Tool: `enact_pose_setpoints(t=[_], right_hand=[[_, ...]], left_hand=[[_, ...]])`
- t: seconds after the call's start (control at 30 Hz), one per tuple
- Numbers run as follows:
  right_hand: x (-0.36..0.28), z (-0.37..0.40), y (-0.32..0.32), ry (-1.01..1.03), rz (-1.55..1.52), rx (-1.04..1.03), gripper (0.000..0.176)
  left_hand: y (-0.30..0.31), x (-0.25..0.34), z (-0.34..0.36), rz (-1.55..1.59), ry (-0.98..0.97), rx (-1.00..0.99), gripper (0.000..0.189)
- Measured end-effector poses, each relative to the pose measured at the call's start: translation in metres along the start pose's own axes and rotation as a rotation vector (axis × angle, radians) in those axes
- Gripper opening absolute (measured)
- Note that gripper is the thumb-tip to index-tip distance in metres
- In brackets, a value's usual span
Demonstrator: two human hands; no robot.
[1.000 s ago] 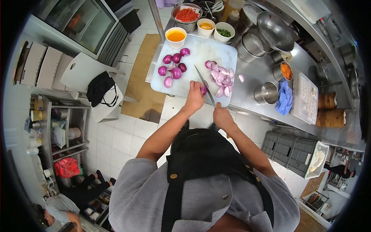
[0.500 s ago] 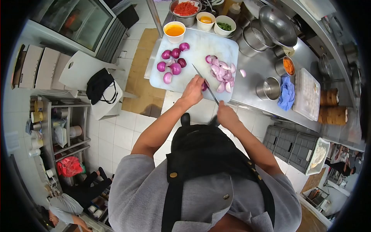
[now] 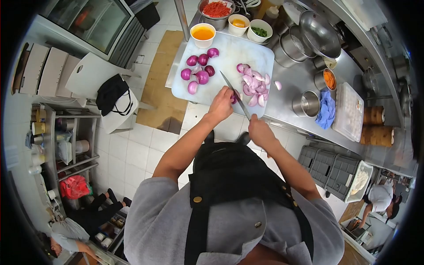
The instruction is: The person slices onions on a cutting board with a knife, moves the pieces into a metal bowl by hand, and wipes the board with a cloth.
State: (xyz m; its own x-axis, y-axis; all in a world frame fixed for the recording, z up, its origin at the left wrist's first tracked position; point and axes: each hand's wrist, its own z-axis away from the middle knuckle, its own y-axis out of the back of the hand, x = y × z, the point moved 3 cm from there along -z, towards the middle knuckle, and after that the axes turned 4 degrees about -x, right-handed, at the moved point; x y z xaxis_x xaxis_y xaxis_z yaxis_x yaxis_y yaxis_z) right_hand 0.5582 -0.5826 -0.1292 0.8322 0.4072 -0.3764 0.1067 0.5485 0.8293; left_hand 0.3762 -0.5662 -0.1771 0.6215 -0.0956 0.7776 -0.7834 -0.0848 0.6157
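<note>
A white cutting board (image 3: 229, 59) lies at the near edge of the steel counter. At its front, my left hand (image 3: 221, 104) has its fingers closed on a red onion (image 3: 233, 99), mostly hidden behind fingers and blade. My right hand (image 3: 261, 132) grips a kitchen knife (image 3: 237, 98) by its handle; the long blade points up and left, right beside the held onion. Several peeled red onions (image 3: 202, 77) sit on the board's left side. Cut onion wedges (image 3: 253, 86) are heaped on its right side, and one loose wedge (image 3: 278, 85) rests on the counter beyond.
Along the back are an orange-filled tub (image 3: 202, 34), shredded carrot (image 3: 216, 9) and chopped greens (image 3: 259, 32). To the right stand a steel pot (image 3: 306, 103), a blue cloth (image 3: 326, 109) and a clear lidded container (image 3: 349, 110). Two co-workers (image 3: 70, 236) (image 3: 382, 196) appear at the lower corners.
My view has shifted slightly. Both hands and the knife stay nearly in place at the onion. The co-worker at the lower right shows more fully now.
</note>
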Motion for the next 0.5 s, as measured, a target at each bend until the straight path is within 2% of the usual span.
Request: enact_pose_setpoints(t=[0.1,0.17,0.23,0.33,0.4,0.5], right_hand=[[0.002,0.007,-0.017,0.019,-0.008,0.03,0.019],[0.011,-0.016,-0.035,0.048,0.007,0.055,0.02],[0.003,-0.02,-0.027,0.09,0.022,0.088,0.02],[-0.002,-0.005,-0.009,0.046,0.021,0.028,0.02],[-0.005,0.011,-0.006,0.068,0.016,0.072,0.019],[0.006,-0.004,-0.032,0.137,0.081,0.089,0.019]], left_hand=[[-0.003,-0.004,0.001,0.011,-0.028,0.035,0.026],[-0.003,-0.003,0.001,0.015,-0.043,0.04,0.025],[0.002,-0.001,0.002,0.008,-0.061,0.055,0.024],[0.001,-0.001,0.003,0.024,-0.007,0.031,0.023],[-0.002,-0.003,0.004,0.035,-0.035,0.092,0.023],[-0.001,-0.002,0.006,0.051,-0.049,0.11,0.021]])
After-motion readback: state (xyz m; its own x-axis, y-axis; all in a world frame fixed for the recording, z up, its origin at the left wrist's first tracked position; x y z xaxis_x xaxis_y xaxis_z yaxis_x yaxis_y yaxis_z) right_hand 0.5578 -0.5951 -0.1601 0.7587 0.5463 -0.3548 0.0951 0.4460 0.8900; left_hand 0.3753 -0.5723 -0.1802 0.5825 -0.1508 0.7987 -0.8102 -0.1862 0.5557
